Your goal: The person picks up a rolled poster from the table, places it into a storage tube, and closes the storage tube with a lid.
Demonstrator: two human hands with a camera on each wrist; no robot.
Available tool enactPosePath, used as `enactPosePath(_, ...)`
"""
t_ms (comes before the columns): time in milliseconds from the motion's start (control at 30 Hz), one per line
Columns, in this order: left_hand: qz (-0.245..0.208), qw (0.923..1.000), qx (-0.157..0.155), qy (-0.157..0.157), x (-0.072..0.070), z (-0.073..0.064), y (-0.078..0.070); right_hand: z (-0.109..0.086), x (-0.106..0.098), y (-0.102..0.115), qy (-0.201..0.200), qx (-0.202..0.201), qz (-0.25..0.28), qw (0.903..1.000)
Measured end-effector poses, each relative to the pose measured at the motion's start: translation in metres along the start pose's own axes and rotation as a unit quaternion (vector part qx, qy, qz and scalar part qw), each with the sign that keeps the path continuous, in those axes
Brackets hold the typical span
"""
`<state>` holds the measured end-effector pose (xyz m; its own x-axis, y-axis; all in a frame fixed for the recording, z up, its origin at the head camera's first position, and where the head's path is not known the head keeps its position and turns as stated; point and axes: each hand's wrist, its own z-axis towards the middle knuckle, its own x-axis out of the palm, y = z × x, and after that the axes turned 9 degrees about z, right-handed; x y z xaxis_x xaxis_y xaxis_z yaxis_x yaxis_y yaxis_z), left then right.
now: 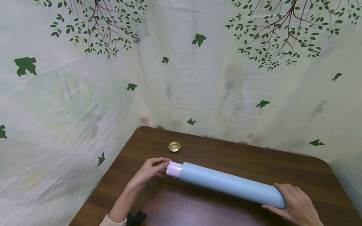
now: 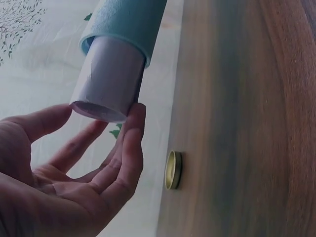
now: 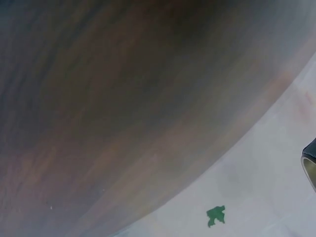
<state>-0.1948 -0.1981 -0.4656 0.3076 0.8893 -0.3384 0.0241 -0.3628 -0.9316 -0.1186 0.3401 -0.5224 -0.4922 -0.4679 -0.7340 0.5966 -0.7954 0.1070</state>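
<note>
A long light-blue tube (image 1: 226, 183) is held slantwise over the table, and a lilac paper roll (image 1: 173, 169) sticks a short way out of its left end. My left hand (image 1: 151, 171) pinches the roll's protruding rim, thumb on one side and fingers on the other, as the left wrist view also shows. Around the tube's right end my right hand (image 1: 295, 201) keeps a grip, thumb beneath and fingers on top. The right wrist view catches only a bit of the tube's open end (image 3: 310, 165) at its edge; the right hand is out of that view.
On the brown wooden table (image 1: 215, 144), a small round gold lid (image 1: 174, 146) lies beyond the left hand, near the back edge. A pale cloth (image 1: 181, 94) printed with leaves hangs behind and beside the table. A black device (image 1: 135, 218) sits by the left wrist.
</note>
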Motion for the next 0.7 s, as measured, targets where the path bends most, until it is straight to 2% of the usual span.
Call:
enactPosePath(167,0.017,0.9997,0.013,0.013,0.005,0.000,-0.001,0.001,0.003,0.002,-0.003,-0.004,-0.002,1.0000)
enactPosePath(400,0.016,0.9993,0.031,0.014,0.016,0.000,-0.006,0.003,0.004,0.005,-0.011,-0.007,-0.001,0.9999)
enactPosePath(700,0.039,0.9979,0.045,-0.026,0.032,0.000,-0.007,0.005,0.008,0.011,-0.010,-0.003,-0.005,0.9999)
